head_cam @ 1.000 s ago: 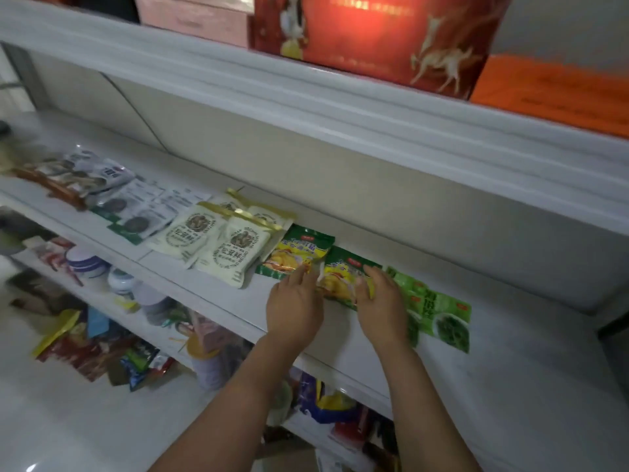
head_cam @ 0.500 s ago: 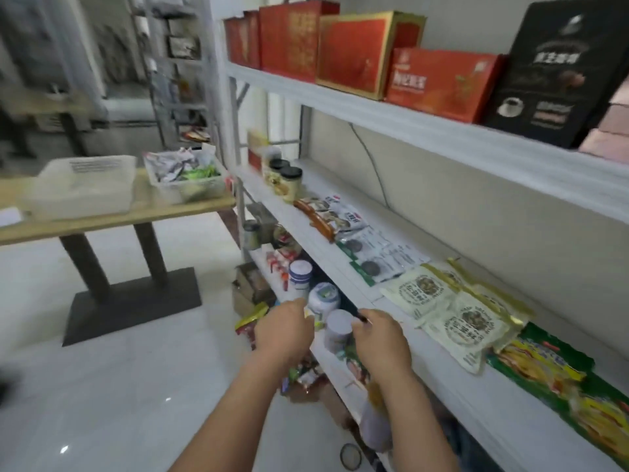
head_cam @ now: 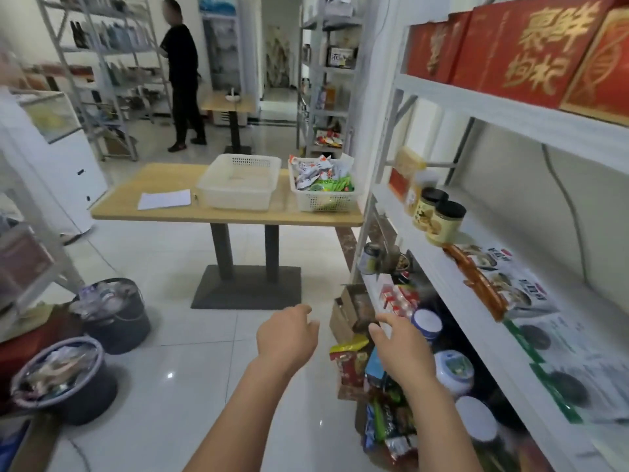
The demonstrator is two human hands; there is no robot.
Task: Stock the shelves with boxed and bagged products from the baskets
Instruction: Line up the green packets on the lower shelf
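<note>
1. Left hand [head_cam: 287, 335] and right hand [head_cam: 401, 345]: both empty, fingers loosely spread and half curled, held out over the white tiled floor [head_cam: 163, 294], holding nothing.
2. Task items: crinkled foil and plastic snack bags [head_cam: 321, 177] heaped in the white perforated plastic basket [head_cam: 323, 201] on the far right of the light wooden counter [head_cam: 163, 212]. The second white perforated basket [head_cam: 238, 185] beside it looks empty.
3. Handling, judged: bags light, soft, slippery film; contents probably crushable. Pinch at a sealed top edge or scoop several from below; no squeezing.
4. White metal shelf [head_cam: 452, 274] on the right already carries flat bags and two yellow jars with black lids [head_cam: 440, 216].
5. Change versus half a second ago: view has swung further from the shelf toward the counter; baskets are now central, and the hands have opened from loose fists.
</note>
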